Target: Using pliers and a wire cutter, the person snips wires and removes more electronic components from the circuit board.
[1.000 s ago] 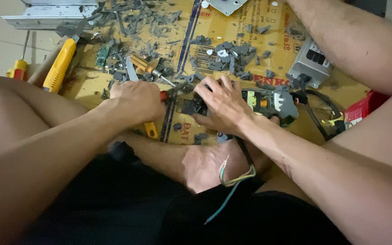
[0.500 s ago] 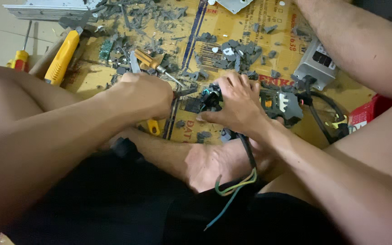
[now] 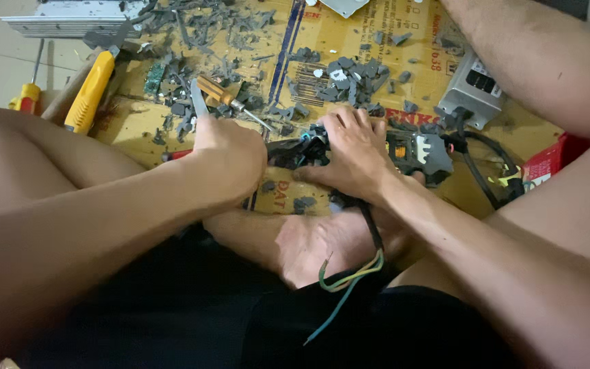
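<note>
My left hand [image 3: 230, 160] was closed around a tool handle whose flat metal blade [image 3: 199, 101] projected upward. My right hand [image 3: 349, 154] pressed fingers-spread on a black electrical component [image 3: 414, 152] lying on the yellow cardboard sheet [image 3: 377, 41] among grey plastic fragments [image 3: 349, 75]. Its black cable [image 3: 370, 225], ending in green and yellow wires [image 3: 349, 277], ran over my foot.

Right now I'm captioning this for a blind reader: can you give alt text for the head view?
Seated on the floor, a person presses the right hand on a black electrical part while the left hand grips a tool beside it. Grey plastic fragments litter the yellow cardboard; a yellow-handled tool lies left.
</note>
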